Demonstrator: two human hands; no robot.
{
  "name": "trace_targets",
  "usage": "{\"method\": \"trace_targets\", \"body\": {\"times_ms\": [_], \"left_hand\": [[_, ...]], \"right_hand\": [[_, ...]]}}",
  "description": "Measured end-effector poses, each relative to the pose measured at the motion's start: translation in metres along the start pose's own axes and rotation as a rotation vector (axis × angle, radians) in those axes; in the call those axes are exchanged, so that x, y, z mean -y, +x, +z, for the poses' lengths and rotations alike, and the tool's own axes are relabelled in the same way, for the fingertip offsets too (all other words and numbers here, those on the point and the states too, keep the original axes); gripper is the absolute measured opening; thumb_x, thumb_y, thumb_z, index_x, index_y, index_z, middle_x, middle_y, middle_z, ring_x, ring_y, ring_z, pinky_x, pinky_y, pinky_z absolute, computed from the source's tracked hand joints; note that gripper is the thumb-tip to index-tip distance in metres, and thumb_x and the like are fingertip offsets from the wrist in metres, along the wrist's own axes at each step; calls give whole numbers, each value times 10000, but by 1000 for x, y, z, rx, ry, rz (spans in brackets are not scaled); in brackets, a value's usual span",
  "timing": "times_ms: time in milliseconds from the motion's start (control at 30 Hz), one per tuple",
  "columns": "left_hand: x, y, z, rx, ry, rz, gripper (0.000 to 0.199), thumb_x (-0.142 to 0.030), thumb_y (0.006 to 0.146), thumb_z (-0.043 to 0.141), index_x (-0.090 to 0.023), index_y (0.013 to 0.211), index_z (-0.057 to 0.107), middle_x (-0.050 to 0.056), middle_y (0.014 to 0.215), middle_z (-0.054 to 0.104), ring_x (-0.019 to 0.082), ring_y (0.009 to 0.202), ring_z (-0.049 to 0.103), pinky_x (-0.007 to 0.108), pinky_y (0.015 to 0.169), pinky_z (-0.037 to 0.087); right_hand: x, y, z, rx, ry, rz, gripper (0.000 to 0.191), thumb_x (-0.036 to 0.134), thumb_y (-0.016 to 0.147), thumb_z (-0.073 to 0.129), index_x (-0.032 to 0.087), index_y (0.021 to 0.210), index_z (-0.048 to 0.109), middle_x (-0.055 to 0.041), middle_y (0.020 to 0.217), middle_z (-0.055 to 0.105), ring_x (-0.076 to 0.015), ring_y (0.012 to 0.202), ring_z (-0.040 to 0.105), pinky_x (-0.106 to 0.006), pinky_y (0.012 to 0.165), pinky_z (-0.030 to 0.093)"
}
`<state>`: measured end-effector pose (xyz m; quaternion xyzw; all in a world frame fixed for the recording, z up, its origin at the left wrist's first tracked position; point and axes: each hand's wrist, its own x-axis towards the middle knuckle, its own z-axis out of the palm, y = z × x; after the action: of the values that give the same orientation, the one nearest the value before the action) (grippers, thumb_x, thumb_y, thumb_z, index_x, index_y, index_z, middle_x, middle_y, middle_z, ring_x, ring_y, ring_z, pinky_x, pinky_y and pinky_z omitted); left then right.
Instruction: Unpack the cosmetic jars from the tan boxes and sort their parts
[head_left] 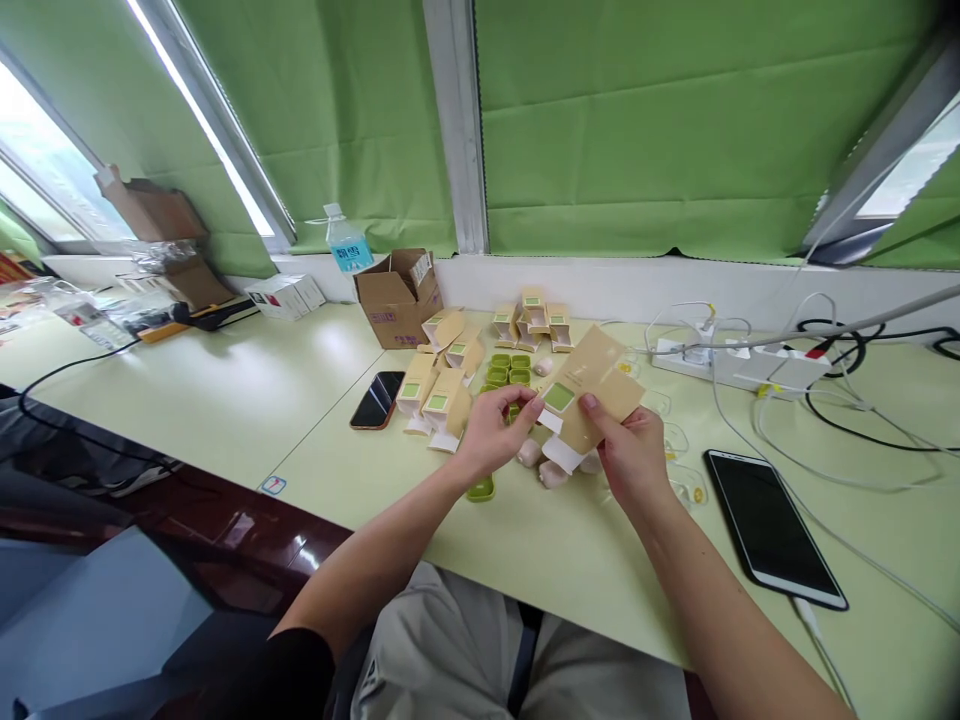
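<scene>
A flat tan paper carton (592, 377) with a green patch and white flaps is held up between both hands, tilted over the table. My right hand (636, 448) grips its lower right part, thumb on top. At its left edge, the fingers of my left hand (496, 428) pinch near the green patch. Small green trays (517, 361) stand in rows behind my left hand, and one green tray (481, 489) lies below it. Several pale rounded pieces (553, 474) lie under the carton, partly hidden by it. Folded tan boxes (448, 400) stand left of the trays.
More folded boxes (533, 318) are stacked at the back. A brown cardboard box (399, 305) and a water bottle (349, 243) stand back left. Phones lie left (377, 399) and right (772, 525). Cables trail from a power strip (750, 365). Clear plastic pieces (686, 487) lie by my right hand.
</scene>
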<state>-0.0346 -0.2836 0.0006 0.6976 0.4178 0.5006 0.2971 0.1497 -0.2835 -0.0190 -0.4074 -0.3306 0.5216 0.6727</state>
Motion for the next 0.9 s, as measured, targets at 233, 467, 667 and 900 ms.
{"method": "trace_targets", "body": {"times_ms": [233, 467, 667, 900], "left_hand": [[4, 6, -4, 28, 76, -67, 452, -563, 913, 715, -194, 678, 603, -28, 615, 518, 116, 595, 395, 286, 568, 293], [18, 39, -32, -191, -98, -109, 445, -583, 864, 789, -189, 714, 648, -8, 651, 579, 117, 592, 473, 260, 559, 332], [43, 132, -76, -427, 45, -449, 421, -408, 1016, 687, -187, 674, 580, 10, 615, 618, 87, 471, 429, 250, 483, 310], [78, 211, -69, -429, 99, -661, 370, -371, 1053, 695, -147, 765, 634, 32, 563, 606, 117, 485, 529, 262, 526, 423]], "right_hand": [[-2, -5, 4, 103, -55, 23, 671, 605, 575, 1031, 175, 1037, 802, -117, 1035, 867, -277, 840, 822, -368, 709, 679], [6, -6, 2, 234, -74, 1, 724, 642, 759, 927, 223, 1301, 691, -120, 1140, 851, -273, 1005, 810, -336, 699, 645], [4, -9, 2, 213, -161, -93, 544, 630, 836, 851, 223, 1171, 717, -80, 924, 845, -199, 773, 753, -317, 659, 577], [5, -19, 9, 314, -246, -131, 452, 621, 899, 781, 216, 1094, 739, -52, 761, 789, -184, 680, 700, -299, 593, 515]]}}
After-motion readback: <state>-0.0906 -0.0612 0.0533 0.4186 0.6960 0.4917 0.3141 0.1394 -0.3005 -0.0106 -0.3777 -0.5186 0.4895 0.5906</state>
